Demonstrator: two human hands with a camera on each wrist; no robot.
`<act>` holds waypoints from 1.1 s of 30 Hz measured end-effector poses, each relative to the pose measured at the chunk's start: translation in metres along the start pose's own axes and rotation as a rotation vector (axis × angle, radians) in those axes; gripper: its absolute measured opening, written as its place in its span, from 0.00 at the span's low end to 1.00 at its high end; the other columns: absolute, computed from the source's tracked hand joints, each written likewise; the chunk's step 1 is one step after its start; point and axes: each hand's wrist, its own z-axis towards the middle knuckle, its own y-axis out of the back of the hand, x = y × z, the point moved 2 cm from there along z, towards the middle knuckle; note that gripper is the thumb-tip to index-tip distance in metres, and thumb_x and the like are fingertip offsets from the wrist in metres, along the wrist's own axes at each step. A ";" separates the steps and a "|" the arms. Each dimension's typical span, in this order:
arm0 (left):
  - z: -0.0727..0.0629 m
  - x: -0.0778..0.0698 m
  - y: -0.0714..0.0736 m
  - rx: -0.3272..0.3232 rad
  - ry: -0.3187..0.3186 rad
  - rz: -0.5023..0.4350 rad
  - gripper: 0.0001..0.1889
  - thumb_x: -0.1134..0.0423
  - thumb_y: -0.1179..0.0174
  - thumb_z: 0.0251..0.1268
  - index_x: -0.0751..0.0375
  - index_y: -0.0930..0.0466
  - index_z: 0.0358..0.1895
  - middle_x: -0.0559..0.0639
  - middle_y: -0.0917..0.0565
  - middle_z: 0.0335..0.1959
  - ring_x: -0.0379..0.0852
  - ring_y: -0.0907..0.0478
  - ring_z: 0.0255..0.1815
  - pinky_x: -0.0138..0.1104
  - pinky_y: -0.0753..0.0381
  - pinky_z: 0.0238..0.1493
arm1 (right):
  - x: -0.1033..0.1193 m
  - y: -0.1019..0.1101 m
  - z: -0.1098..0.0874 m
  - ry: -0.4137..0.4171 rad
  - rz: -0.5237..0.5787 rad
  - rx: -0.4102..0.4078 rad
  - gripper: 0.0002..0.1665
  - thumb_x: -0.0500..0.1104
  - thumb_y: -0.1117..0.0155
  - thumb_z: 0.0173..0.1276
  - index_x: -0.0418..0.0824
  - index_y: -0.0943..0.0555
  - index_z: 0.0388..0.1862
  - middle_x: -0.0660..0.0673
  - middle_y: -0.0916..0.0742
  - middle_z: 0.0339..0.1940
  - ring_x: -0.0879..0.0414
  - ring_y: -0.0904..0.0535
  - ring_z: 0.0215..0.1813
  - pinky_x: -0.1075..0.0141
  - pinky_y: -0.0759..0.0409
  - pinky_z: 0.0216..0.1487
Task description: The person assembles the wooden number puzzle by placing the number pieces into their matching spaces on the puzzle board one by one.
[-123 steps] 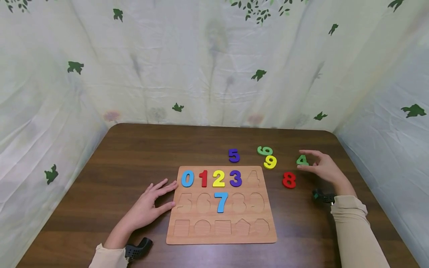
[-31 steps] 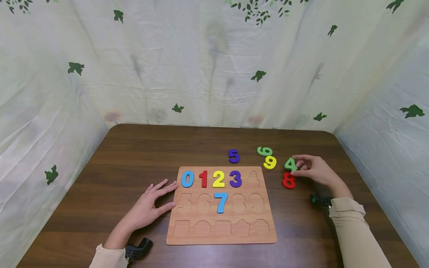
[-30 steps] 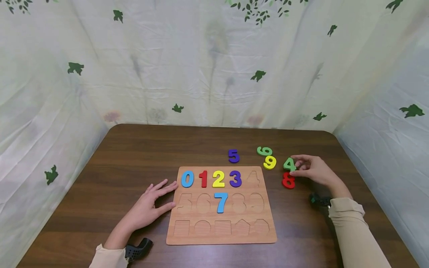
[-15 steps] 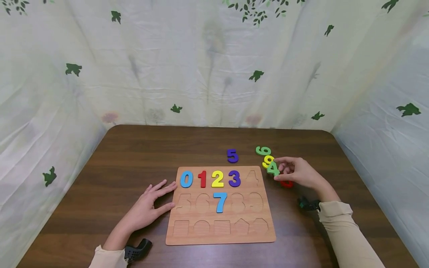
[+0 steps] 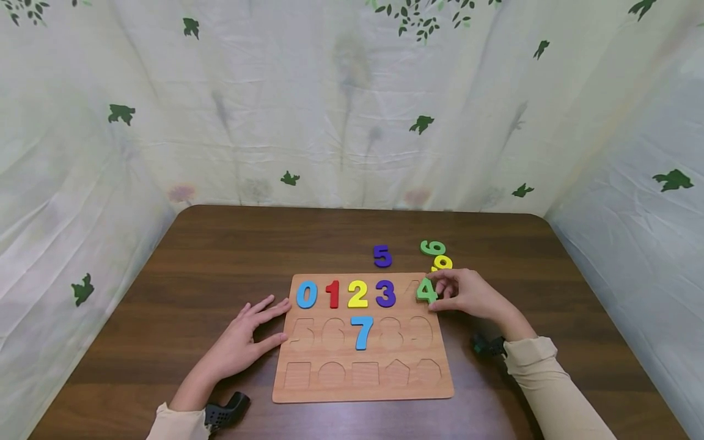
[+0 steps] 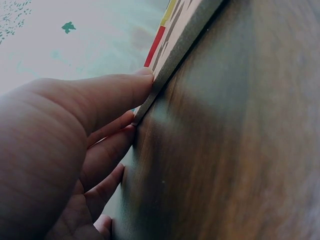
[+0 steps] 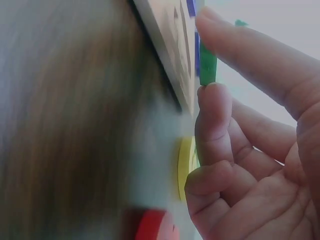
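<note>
Dark brown table [image 5: 220, 256]: wood-grain top, smooth, faint sheen.
Light wooden puzzle board [image 5: 363, 391]: pale unpainted wood, matt, with cut-out recesses.
Green number 4 piece [image 5: 425, 289]: painted flat piece, even satin colour, pinched in right hand [image 5: 467, 294].
Blue number 7 piece [image 5: 362, 331]: same painted finish.
Leaf-print backdrop [image 5: 352, 110]: thin cloth, creased, matt.
Beige sleeve [image 5: 550, 391]: soft cloth.
</note>
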 end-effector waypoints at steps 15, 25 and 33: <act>0.000 0.000 0.000 0.004 0.001 0.000 0.33 0.48 0.29 0.72 0.49 0.23 0.77 0.53 0.23 0.79 0.67 0.39 0.86 0.72 0.53 0.84 | 0.012 -0.020 0.014 0.023 -0.064 0.013 0.38 0.49 0.14 0.61 0.36 0.16 0.68 0.50 0.15 0.37 0.60 0.21 0.34 0.70 0.20 0.36; -0.002 0.001 0.003 -0.004 0.012 -0.003 0.33 0.48 0.28 0.71 0.49 0.23 0.77 0.53 0.23 0.79 0.67 0.39 0.86 0.72 0.53 0.84 | 0.015 -0.019 0.017 0.013 -0.079 0.009 0.39 0.49 0.14 0.62 0.36 0.17 0.69 0.49 0.15 0.37 0.59 0.21 0.36 0.70 0.19 0.37; -0.001 0.002 0.001 0.012 0.024 0.005 0.34 0.47 0.29 0.72 0.48 0.24 0.78 0.54 0.24 0.80 0.67 0.40 0.86 0.72 0.55 0.84 | 0.017 -0.020 0.013 0.008 -0.096 -0.001 0.38 0.48 0.14 0.61 0.35 0.16 0.66 0.49 0.16 0.36 0.58 0.22 0.35 0.70 0.20 0.37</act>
